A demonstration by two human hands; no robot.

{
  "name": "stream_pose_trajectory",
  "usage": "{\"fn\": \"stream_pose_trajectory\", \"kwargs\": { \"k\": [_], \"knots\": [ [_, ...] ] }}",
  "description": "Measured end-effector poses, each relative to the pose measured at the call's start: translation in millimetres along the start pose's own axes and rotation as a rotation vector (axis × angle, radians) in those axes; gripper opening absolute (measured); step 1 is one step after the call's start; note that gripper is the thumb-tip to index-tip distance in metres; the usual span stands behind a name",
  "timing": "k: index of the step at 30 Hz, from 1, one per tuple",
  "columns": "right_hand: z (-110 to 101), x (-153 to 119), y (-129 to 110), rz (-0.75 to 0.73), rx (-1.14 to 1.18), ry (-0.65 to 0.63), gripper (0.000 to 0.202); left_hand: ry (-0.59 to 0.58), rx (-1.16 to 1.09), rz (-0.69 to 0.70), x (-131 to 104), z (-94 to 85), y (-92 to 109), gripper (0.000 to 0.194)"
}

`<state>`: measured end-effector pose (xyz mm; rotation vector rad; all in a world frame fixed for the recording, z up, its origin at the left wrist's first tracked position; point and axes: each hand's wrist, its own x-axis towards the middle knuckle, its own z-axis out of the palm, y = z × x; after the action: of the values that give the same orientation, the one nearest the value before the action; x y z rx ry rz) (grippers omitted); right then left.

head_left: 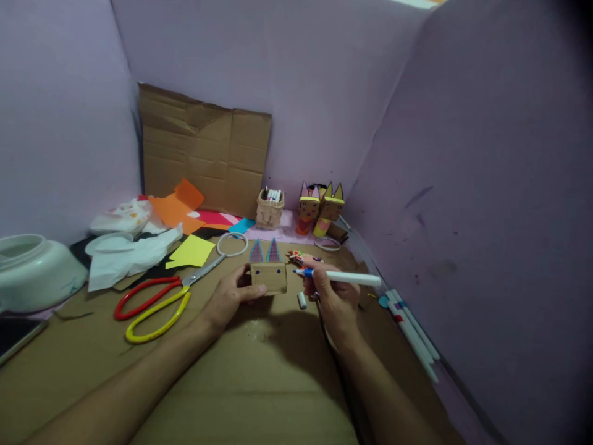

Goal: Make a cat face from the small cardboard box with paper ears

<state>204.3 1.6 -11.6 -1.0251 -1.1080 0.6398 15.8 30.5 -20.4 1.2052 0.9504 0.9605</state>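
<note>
On my feed, left hand point(229, 296) pinches the small cardboard box point(269, 283) at its left side, thumb across the front lower edge. Box is held up mid-view, two blue dots on its face, two pointed ears point(273, 251) on top, purplish with blue edges. Right hand point(340, 303) is closed around a white marker point(354, 278), blue tip aimed left, just beside the box's right edge (small gap shows, so I log no contact). Loose white cap point(302, 301) lies below the tip, near the right hand. Left of the box: big scissors point(186, 283), one red handle, one yellow, blades toward the yellow paper point(192, 251). Farther back I get a holder point(269, 213) full of pens and two eared figures point(309, 210) side by side. Far right, white sticks point(412, 334) along the wall.
</note>
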Motion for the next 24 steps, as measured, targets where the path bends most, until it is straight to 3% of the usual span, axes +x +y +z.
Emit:
{"fn": "stream_pose_trajectory", "kwargs": {
  "k": [5,10,24],
  "knots": [
    [7,-12,5,-0.128,-0.113,0.024,0.03,-0.057,-0.061,0.019,-4,5.2,1,0.059],
    [9,-11,7,-0.165,-0.161,0.052,0.026,-0.055,-0.073,0.016,-3,4.8,-2,0.059],
    [10,-11,11,-0.279,-0.244,-0.03,0.022,-0.056,-0.058,0.022,0,2.5,-6,0.056]
  ]
}}
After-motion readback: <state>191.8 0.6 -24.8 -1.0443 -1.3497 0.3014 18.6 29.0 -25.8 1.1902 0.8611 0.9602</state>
